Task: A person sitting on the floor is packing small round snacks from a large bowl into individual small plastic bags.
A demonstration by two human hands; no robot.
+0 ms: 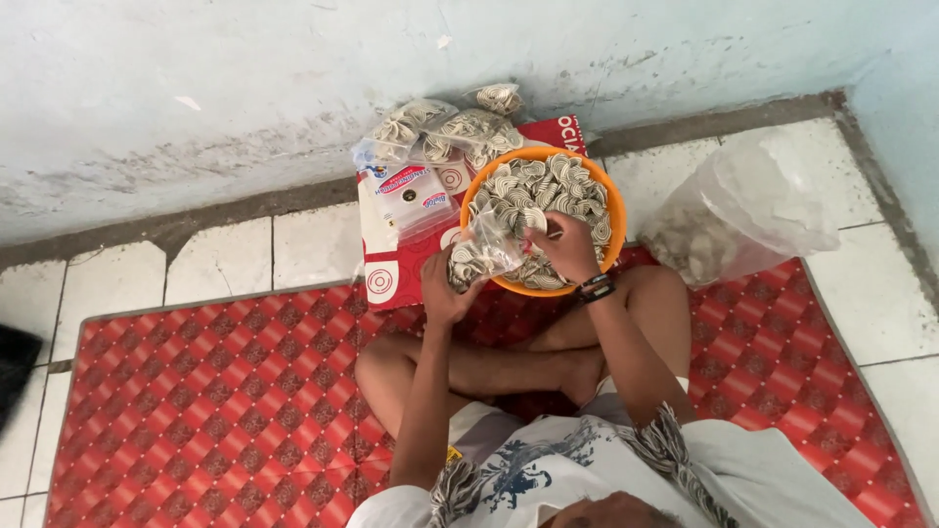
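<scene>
My left hand holds a small clear plastic bag partly filled with striped spiral snacks. My right hand is at the bag's mouth, its fingers closed on a snack piece. Both hands hover over the near edge of an orange bowl heaped with the same striped snacks. I sit cross-legged on a red patterned mat, and the bowl is just beyond my knees.
Several filled small bags lie behind the bowl on a red and white box by the wall. A large clear plastic sack of snacks stands on the white tiles to the right. A dark object is at the left edge.
</scene>
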